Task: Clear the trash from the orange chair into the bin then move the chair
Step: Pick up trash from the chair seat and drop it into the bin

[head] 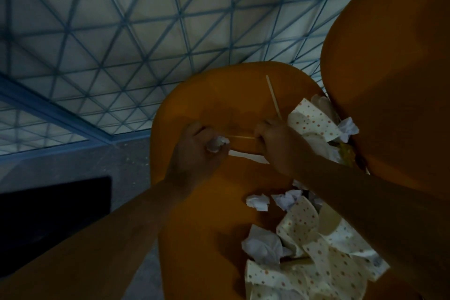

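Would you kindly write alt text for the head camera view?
Two hands work over an orange chair seat: the left hand grips a crumpled tissue, the right hand pinches a thin wooden stick. Dotted paper wrappers and more tissue wads litter the seat.

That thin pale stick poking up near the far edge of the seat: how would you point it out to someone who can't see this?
Start at the orange chair and look to the far part of its seat. There a thin pale wooden stick slants upward from the right hand. Its neighbours are crumpled white tissues and dotted paper; it alone is straight, stiff and narrow.
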Tool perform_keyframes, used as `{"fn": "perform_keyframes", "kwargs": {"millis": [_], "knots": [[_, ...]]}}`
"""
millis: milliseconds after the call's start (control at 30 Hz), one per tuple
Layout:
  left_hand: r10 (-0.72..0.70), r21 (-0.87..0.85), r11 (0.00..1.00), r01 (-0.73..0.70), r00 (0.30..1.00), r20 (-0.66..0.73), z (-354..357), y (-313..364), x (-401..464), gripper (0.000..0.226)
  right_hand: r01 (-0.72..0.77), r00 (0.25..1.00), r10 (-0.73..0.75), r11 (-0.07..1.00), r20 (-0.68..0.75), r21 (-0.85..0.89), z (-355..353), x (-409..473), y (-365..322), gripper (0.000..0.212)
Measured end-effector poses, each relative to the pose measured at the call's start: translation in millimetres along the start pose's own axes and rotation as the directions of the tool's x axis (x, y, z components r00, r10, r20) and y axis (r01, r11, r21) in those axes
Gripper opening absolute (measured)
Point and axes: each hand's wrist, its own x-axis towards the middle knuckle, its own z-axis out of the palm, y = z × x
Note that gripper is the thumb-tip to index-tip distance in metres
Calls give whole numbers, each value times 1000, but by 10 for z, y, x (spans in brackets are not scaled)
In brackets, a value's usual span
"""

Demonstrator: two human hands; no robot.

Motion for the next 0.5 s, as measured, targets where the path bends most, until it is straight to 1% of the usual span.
{"fn": "perform_keyframes", "kwargs": {"millis": [67,100,167,267,400,500], "knots": [[10,18,1000,-10,999,-33,-51,60,-11,23,-2,997,4,1000,-73,21,-62,-50,26,15],[22,46,999,-19,998,-61,-80,113,-24,17,-2,995,6,999,-104,33,-108,-94,34,14],[45,59,998,-38,992,-117,-126,231,-58,15,-15,987,27,997,-157,75,-208,-193,35,10],[91,47,995,-85,985,-148,-180,445,-191,18,4,969,31,990,-246,144,-371,-457,-35,14],[140,133,984,-121,981,-138,-223,784,-538,28,5,920,80,976,-383,217,-533,-974,-230,17],[123,101,989,-108,981,-152,-189,1128,-994,32,19,877,121,958,-465,286,-564,-1540,-386,16]]}}
